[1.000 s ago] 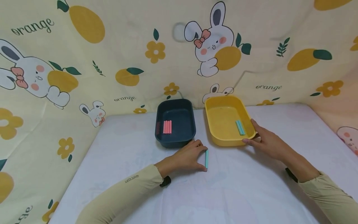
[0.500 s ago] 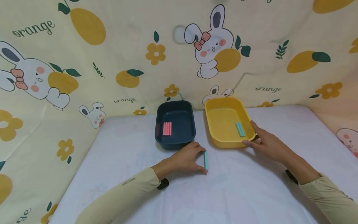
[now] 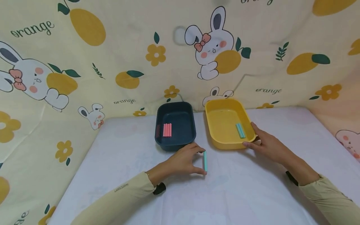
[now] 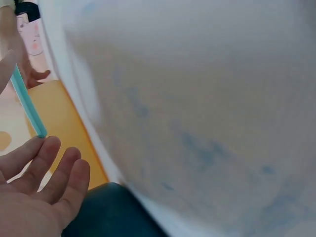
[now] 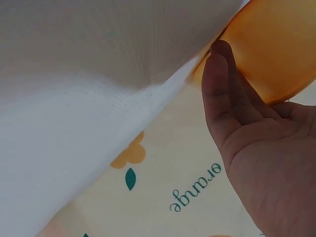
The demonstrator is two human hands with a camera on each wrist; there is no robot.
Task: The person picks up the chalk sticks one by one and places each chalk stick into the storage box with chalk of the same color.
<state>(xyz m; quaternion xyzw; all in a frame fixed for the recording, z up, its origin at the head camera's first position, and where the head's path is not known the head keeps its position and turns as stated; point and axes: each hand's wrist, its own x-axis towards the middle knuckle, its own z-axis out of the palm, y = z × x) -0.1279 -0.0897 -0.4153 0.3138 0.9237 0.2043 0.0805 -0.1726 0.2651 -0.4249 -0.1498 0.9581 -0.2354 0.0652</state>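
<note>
My left hand (image 3: 181,161) pinches a teal chalk stick (image 3: 205,161) by its two ends, between thumb and fingertips, in front of the tubs. In the left wrist view the chalk (image 4: 28,103) slants from the thumb to a fingertip, and the other fingers spread loosely. My right hand (image 3: 270,145) holds the near right corner of a yellow tub (image 3: 222,125), thumb at the front and fingers along the side. Two teal chalk sticks (image 3: 240,130) lie inside that tub. Fingers of the right hand (image 5: 266,148) touch the tub's wall in the right wrist view.
A dark navy tub (image 3: 182,125) stands left of the yellow one, with several pink chalk sticks (image 3: 167,130) side by side in it. Both stand at the back of a white-covered table (image 3: 239,187), against a patterned cloth backdrop (image 3: 157,18).
My left hand has drawn slightly left and nearer with the chalk still pinched. The right hand stays at the yellow tub's corner. The head view has tipped slightly.
</note>
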